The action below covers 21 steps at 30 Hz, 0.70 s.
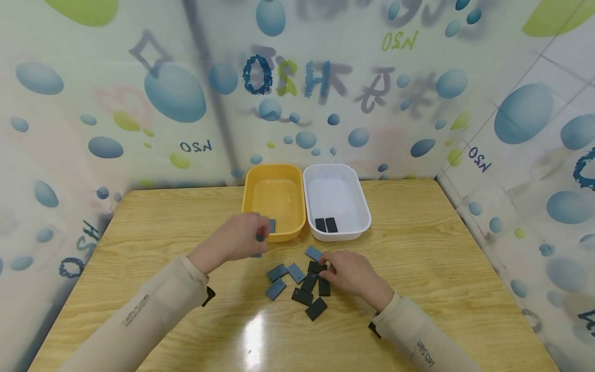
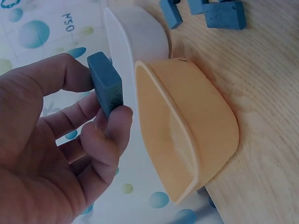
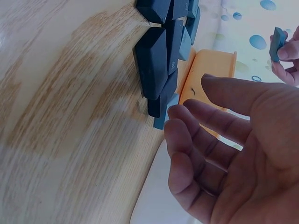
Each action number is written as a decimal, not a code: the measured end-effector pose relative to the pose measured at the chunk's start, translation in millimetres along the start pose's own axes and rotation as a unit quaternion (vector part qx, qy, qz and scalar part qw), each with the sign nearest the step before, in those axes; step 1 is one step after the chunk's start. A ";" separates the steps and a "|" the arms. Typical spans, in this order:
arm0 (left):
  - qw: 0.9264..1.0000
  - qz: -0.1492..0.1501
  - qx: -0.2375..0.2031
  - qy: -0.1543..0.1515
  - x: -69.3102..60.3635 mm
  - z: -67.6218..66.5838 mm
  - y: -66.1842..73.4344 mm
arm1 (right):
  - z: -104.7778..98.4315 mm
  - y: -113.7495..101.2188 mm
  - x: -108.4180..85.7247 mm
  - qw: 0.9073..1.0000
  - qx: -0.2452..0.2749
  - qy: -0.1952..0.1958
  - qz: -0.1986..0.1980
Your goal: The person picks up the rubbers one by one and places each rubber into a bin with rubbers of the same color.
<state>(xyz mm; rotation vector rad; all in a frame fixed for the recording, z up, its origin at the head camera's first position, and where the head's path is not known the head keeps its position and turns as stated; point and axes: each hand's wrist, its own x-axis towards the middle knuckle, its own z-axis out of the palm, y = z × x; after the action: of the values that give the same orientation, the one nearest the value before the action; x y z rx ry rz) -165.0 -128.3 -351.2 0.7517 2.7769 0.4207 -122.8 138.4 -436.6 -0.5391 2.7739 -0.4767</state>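
Over the front left of the yellow bin (image 1: 274,170), my left hand (image 1: 234,237) pinches a small blue rectangular block (image 2: 106,81) between thumb and fingers. One blue block (image 1: 272,226) lies inside that bin, and another (image 1: 256,255) is partly hidden under the left hand. Several black blocks (image 1: 310,282) lie in a cluster on the table. My right hand (image 1: 350,274) hovers at their right side, fingers loosely bent, with nothing held in the right wrist view. Loose blue blocks (image 1: 276,289) lie left of the black ones.
A white bin (image 1: 337,170) stands against the yellow one on its right, with two black blocks (image 1: 331,225) at its near end. Both bins stand at the back of the wooden table (image 1: 186,217), before a patterned wall (image 1: 395,113).
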 end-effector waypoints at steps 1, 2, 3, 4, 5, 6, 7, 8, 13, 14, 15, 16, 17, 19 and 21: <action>1.000 -0.002 0.001 0.000 1.7 -0.8 0.5 | 0.0 0.0 0.1 1.000 0.000 -0.001 0.002; 1.000 -0.002 0.000 0.001 3.3 -1.9 0.9 | -0.1 0.0 0.1 1.000 0.001 -0.001 0.002; 1.000 -0.002 -0.001 0.002 4.9 -2.6 0.9 | -0.1 -0.1 0.1 1.000 0.002 -0.001 0.003; 1.000 -0.001 -0.001 0.005 6.6 -3.3 0.8 | -0.3 -0.2 0.1 1.000 0.003 -0.001 0.004; 1.000 0.000 -0.003 0.007 8.1 -4.2 0.8 | -0.6 -0.3 0.1 1.000 0.004 -0.002 0.005; 1.000 -0.002 -0.006 0.009 9.6 -5.1 0.9 | -0.8 -0.5 -0.1 1.000 0.005 -0.002 0.005; 1.000 -0.002 -0.009 0.012 11.0 -5.7 0.9 | -1.2 -0.7 -0.2 1.000 0.004 -0.003 0.005; 1.000 0.000 -0.012 0.015 12.4 -6.3 0.6 | -1.4 -0.7 -0.4 1.000 0.005 -0.003 0.005; 0.999 -0.003 -0.016 0.031 20.7 -7.5 1.0 | -1.5 -0.7 -1.0 1.000 0.001 0.000 0.004; 0.999 -0.002 -0.015 0.034 22.5 -7.6 1.1 | -1.3 -0.7 -1.0 1.000 0.001 0.001 0.004; 0.999 -0.003 -0.015 0.037 24.4 -7.7 1.3 | -1.6 -0.9 -1.2 1.000 0.002 0.001 0.004; 0.999 -0.002 -0.014 0.039 26.1 -7.9 1.6 | -1.7 -1.1 -1.2 1.000 0.001 0.002 0.005; 0.999 -0.002 -0.014 0.040 28.0 -8.1 1.9 | -1.9 -1.3 -1.4 1.000 0.002 0.003 0.005; 0.999 -0.005 -0.013 0.038 32.2 -8.4 2.0 | -2.5 -1.8 -1.8 1.000 0.004 0.003 0.005; 0.999 -0.010 -0.018 0.034 35.9 -9.6 2.9 | -3.1 -2.0 -2.0 1.000 0.004 0.003 0.005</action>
<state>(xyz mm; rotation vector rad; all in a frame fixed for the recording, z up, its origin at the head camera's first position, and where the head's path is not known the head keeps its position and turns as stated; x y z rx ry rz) -196.7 -109.3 -346.7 0.7146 2.8288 0.4999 -121.5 138.2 -432.6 -0.5215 2.7771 -0.4884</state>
